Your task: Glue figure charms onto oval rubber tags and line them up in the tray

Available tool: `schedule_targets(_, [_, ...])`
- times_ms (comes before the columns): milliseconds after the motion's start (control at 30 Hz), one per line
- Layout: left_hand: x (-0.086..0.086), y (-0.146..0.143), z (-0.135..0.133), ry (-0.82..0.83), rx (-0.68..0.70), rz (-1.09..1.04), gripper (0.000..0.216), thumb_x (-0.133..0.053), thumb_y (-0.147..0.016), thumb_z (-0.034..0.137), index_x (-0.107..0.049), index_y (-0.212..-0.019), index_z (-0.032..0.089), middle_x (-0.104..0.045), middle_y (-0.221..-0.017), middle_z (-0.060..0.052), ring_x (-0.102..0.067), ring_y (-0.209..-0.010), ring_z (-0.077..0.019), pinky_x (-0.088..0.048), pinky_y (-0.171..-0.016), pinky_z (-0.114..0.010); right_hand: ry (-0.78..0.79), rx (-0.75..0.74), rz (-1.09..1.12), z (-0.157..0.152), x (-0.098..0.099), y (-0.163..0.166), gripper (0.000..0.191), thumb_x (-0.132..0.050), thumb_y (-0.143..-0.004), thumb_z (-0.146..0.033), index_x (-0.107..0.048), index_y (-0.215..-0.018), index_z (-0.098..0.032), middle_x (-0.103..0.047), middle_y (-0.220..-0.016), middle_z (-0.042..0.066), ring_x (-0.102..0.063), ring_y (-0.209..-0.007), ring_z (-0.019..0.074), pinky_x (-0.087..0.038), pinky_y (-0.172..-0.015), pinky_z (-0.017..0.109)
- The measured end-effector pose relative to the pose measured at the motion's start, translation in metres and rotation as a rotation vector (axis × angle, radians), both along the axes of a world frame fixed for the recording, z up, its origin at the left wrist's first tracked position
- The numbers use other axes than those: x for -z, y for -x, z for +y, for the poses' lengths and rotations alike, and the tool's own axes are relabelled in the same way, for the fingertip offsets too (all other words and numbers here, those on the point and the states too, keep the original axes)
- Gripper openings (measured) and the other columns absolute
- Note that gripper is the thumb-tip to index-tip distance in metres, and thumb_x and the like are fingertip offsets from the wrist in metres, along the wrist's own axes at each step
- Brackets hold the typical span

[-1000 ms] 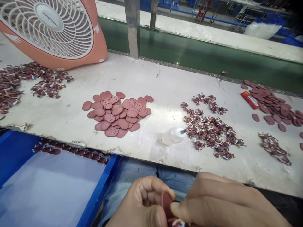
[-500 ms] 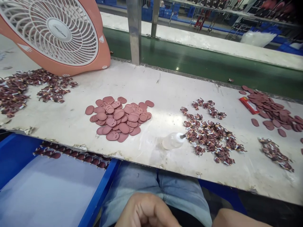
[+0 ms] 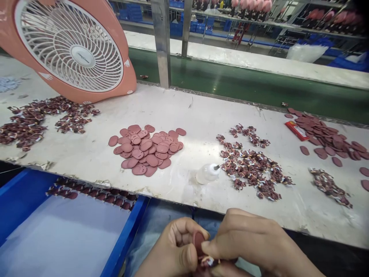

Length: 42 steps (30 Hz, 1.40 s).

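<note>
My left hand point(image 3: 174, 248) is closed, pinching a reddish-brown oval disc point(image 3: 198, 241) between thumb and fingers. My right hand point(image 3: 250, 240) presses in from the other side, its fingers closed on a small brown and white figurine point(image 3: 207, 262) at the disc's lower edge. The fingers hide much of both pieces. Both hands are above my lap, just in front of the table's near edge. On the table beyond lie a pile of oval discs point(image 3: 145, 148), a white squeeze bottle point(image 3: 206, 174) tipped on its side, and a heap of figurines point(image 3: 253, 165).
An orange fan point(image 3: 131, 79) stands at the left behind more figurines point(image 3: 23, 123). A blue bin point(image 3: 122, 234) below the table holds paper and rows of figurines on discs. Right, more discs point(image 3: 331, 134) surround a red packet point(image 3: 296, 130). A metal post point(image 3: 161, 46) and green conveyor point(image 3: 230, 82) lie beyond.
Both hands have risen further into view and come together, so the disc and figurine between them now show. The camera view has shifted slightly.
</note>
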<state>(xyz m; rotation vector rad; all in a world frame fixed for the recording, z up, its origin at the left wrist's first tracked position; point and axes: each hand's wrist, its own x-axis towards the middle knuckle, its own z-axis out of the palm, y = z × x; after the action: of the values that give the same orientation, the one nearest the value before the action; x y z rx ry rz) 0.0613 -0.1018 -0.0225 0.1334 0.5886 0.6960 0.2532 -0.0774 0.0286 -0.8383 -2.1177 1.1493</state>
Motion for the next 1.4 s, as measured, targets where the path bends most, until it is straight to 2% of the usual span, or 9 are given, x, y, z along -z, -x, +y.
schedule_targets(333, [0.01,0.003,-0.003,-0.06,0.032,0.038,0.034,-0.086,-0.061,0.047,-0.069,-0.074,0.02,-0.054,-0.054,0.006,-0.049,-0.048,-0.0051,-0.033,-0.05,-0.018,0.052,0.017,-0.039,0.0,-0.007,0.001,0.018,-0.065,-0.091,-0.01,-0.065,-0.105,-0.021,-0.07,-0.084,0.0,-0.062,-0.076,0.0085,-0.048,-0.073,0.017])
schedule_targets(500, [0.003,0.004,-0.002,-0.022,0.023,0.016,0.033,-0.087,-0.06,0.047,-0.072,-0.074,0.021,-0.054,-0.056,0.005,-0.047,-0.049,-0.0047,-0.033,-0.051,-0.018,0.013,0.01,-0.001,0.003,-0.007,0.006,0.021,-0.065,-0.091,-0.01,-0.064,-0.109,-0.022,-0.071,-0.085,0.0,-0.063,-0.076,0.0079,-0.048,-0.075,0.017])
schedule_targets(733, [-0.006,0.008,-0.001,0.02,-0.016,-0.024,0.028,-0.088,-0.06,0.043,-0.074,-0.072,0.022,-0.054,-0.057,0.005,-0.045,-0.05,-0.0039,-0.033,-0.051,-0.016,0.002,0.022,0.076,0.009,-0.005,0.016,0.016,-0.068,-0.088,-0.008,-0.068,-0.102,-0.015,-0.07,-0.079,0.003,-0.063,-0.072,0.009,-0.048,-0.069,0.017])
schedule_targets(900, [-0.004,0.01,-0.001,0.027,-0.035,-0.073,0.028,-0.089,-0.058,0.041,-0.076,-0.072,0.022,-0.059,-0.061,0.003,-0.046,-0.052,-0.0037,-0.033,-0.051,-0.014,0.034,0.004,0.13,0.011,-0.004,0.02,0.018,-0.069,-0.088,-0.01,-0.07,-0.105,-0.017,-0.068,-0.076,0.003,-0.062,-0.071,0.0098,-0.048,-0.069,0.017])
schedule_targets(1167, [0.002,0.014,0.0,0.062,-0.032,-0.096,0.029,-0.091,-0.056,0.039,-0.076,-0.073,0.02,-0.067,-0.066,0.0,-0.054,-0.055,-0.0044,-0.035,-0.052,-0.014,0.093,-0.007,0.049,0.008,-0.001,0.022,0.013,-0.068,-0.091,-0.017,-0.071,-0.103,-0.019,-0.068,-0.078,0.002,-0.062,-0.074,0.01,-0.049,-0.07,0.018])
schedule_targets(1267, [0.002,0.015,0.003,0.053,-0.016,-0.137,0.03,-0.091,-0.056,0.038,-0.076,-0.073,0.02,-0.064,-0.061,0.002,-0.054,-0.052,-0.0039,-0.036,-0.051,-0.015,0.094,0.005,0.07,0.008,0.001,0.023,0.021,-0.07,-0.089,-0.014,-0.07,-0.108,-0.022,-0.067,-0.08,0.0,-0.063,-0.076,0.0095,-0.05,-0.072,0.018])
schedule_targets(1400, [0.0,0.016,0.007,0.027,-0.027,-0.176,0.03,-0.092,-0.055,0.036,-0.075,-0.074,0.018,-0.06,-0.057,0.005,-0.054,-0.054,-0.0027,-0.039,-0.054,-0.012,0.075,-0.007,0.125,0.009,0.004,0.021,0.045,-0.075,-0.083,-0.006,-0.062,-0.121,-0.026,-0.067,-0.09,0.0,-0.063,-0.081,0.0103,-0.05,-0.074,0.018])
